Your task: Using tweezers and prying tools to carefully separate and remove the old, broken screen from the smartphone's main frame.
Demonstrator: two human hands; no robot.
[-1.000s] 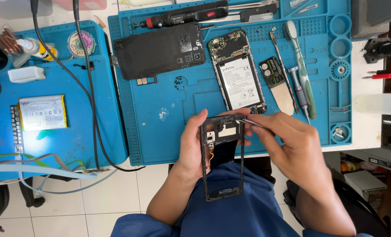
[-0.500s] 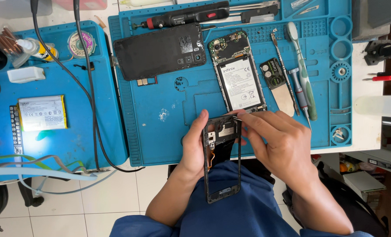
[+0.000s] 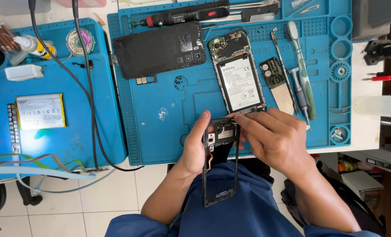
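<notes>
Both hands on a black phone frame (image 3: 221,169), lower centre.
Left hand (image 3: 197,147) grasps its left edge; right hand (image 3: 272,138) pinches its top corner; opened phone (image 3: 238,72) lies above on the blue mat (image 3: 160,127).

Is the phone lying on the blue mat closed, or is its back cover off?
Open: the phone lies with battery and circuit board exposed, and the black back cover lies separately beside it.

Left hand (image 3: 195,151) curled with thumb raised, right hand (image 3: 276,138) arched beside it, fingers (image 3: 248,125) pinched together
</notes>
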